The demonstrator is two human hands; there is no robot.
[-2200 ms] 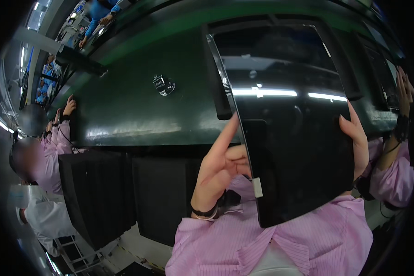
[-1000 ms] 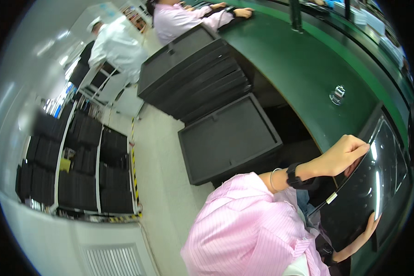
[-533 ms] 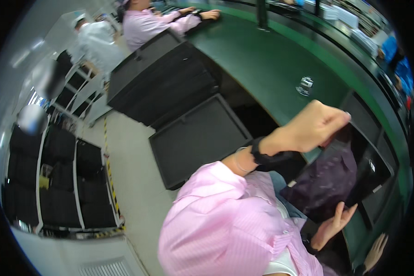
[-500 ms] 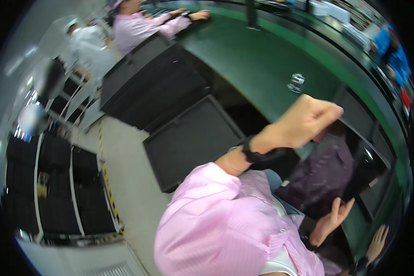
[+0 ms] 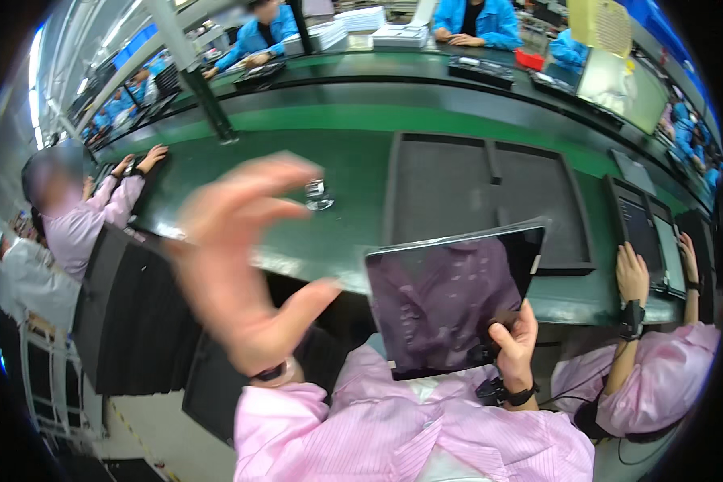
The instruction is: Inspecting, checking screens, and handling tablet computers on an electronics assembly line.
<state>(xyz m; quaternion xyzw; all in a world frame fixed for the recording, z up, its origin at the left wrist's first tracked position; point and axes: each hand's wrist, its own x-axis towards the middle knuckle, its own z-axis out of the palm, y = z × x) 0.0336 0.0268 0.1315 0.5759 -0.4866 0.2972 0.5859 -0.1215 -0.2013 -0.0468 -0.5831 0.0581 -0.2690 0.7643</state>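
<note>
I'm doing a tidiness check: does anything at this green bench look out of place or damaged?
Nothing looks spilled or plainly damaged. One oddity: a shiny, partly clear object lies by itself on the green tabletop, outside the black tray. The dark panel is tilted, but held in the right hand; fine scratches can't be judged.

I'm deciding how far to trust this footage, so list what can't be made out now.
All in the head view:
- Left hand: fine finger detail, lost to blur.
- Dark panel: far side, turned from the camera.
- Right hand: some fingers, hidden by the panel.
- Shiny object on the bench: too small to identify.
</note>
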